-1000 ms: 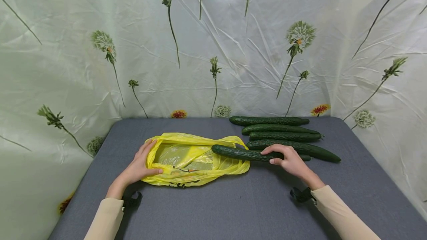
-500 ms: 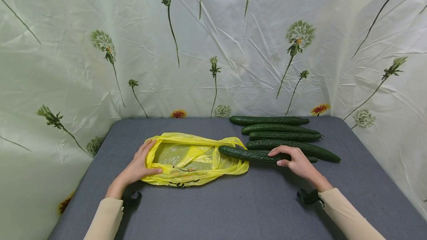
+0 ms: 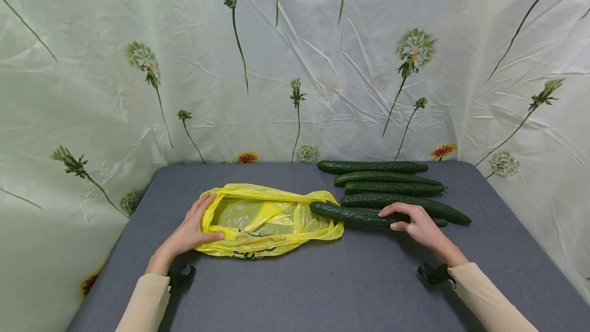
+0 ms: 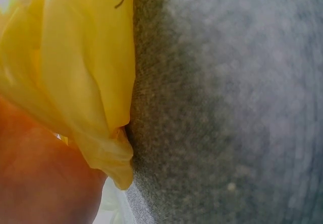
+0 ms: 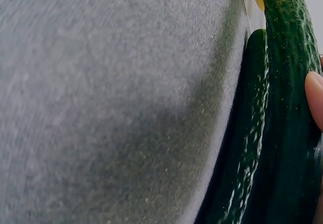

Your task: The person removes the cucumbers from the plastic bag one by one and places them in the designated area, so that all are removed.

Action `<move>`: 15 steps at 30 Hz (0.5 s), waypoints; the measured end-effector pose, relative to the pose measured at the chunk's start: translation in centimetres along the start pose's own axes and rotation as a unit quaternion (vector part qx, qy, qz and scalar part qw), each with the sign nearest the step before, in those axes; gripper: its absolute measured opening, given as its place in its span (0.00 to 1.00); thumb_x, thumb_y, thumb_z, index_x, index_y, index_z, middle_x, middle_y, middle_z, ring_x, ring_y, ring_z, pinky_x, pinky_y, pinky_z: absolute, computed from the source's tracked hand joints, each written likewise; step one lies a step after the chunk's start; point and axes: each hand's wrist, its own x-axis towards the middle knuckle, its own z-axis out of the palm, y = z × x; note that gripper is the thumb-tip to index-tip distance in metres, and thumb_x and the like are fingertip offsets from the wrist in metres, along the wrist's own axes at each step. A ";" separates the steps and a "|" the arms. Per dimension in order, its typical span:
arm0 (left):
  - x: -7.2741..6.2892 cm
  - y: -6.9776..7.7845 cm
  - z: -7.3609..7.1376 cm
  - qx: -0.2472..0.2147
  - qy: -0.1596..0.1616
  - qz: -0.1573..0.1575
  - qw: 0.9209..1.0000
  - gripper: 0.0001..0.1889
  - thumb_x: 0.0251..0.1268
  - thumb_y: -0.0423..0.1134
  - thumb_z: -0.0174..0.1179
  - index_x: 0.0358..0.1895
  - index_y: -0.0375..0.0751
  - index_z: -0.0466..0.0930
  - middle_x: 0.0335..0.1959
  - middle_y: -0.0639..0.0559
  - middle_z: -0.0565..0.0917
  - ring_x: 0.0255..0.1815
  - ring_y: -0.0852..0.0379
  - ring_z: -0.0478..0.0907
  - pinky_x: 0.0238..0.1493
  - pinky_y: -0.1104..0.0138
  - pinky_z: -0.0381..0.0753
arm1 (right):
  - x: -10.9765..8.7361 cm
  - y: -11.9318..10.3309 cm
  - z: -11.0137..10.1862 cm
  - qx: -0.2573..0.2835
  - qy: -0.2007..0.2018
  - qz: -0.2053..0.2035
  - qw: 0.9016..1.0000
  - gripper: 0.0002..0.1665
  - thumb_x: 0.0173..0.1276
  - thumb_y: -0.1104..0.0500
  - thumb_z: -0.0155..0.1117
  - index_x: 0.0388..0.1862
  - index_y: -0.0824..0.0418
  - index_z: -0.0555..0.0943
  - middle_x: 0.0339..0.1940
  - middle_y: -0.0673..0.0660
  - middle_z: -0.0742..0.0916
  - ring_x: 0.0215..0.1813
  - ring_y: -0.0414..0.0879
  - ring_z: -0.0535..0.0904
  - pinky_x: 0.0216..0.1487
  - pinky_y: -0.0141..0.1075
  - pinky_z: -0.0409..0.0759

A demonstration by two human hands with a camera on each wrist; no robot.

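Note:
A yellow plastic bag (image 3: 272,247) lies on its side of the table with its mouth spread upward. My left hand (image 3: 189,232) holds its left end, the thumb over the front rim; the bag also fills part of the left wrist view. Between thumb and fingers, my right hand (image 3: 412,225) grips a dark green cucumber (image 3: 350,213). The left tip of that cucumber overlaps the bag's right end, and its other end extends past the hand. In the right wrist view, the held cucumber (image 5: 290,82) stands beside another cucumber (image 5: 247,118) on the table.
Several more cucumbers (image 3: 373,167) lie roughly parallel at the back right of the grey table (image 3: 322,291), the nearest one (image 3: 415,203) just behind the held one. A curtain (image 3: 295,55) printed with flowers hangs behind the table's far edge.
My right hand has moved right with the cucumber, drawing its left tip back from over the bag's opening toward the bag's right rim. The left hand has stayed on the bag.

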 end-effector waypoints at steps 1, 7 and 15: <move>0.0 0.0 0.0 -0.001 0.000 0.001 1.000 0.54 0.52 0.49 0.71 0.76 0.39 0.45 0.75 0.32 0.41 0.71 0.27 0.38 0.56 0.29 0.49 | 0.0 0.0 0.0 -0.001 -0.001 0.001 1.000 0.19 0.57 0.72 0.68 0.46 0.58 0.84 0.46 0.55 0.85 0.50 0.51 0.80 0.46 0.43 0.78; -0.1 -0.1 0.0 -0.005 0.001 0.003 1.000 0.54 0.52 0.48 0.72 0.76 0.39 0.45 0.75 0.32 0.40 0.71 0.27 0.38 0.56 0.29 0.50 | -0.3 0.2 -0.4 -0.013 -0.002 0.011 1.000 0.19 0.56 0.72 0.68 0.46 0.56 0.84 0.47 0.55 0.85 0.50 0.51 0.79 0.46 0.44 0.78; 0.0 -0.2 0.0 -0.001 0.003 0.003 1.000 0.53 0.52 0.48 0.72 0.76 0.38 0.46 0.75 0.32 0.41 0.71 0.28 0.38 0.56 0.29 0.49 | -1.0 0.7 -1.2 -0.019 0.001 0.006 1.000 0.18 0.56 0.73 0.68 0.45 0.58 0.84 0.46 0.57 0.85 0.50 0.46 0.79 0.45 0.41 0.78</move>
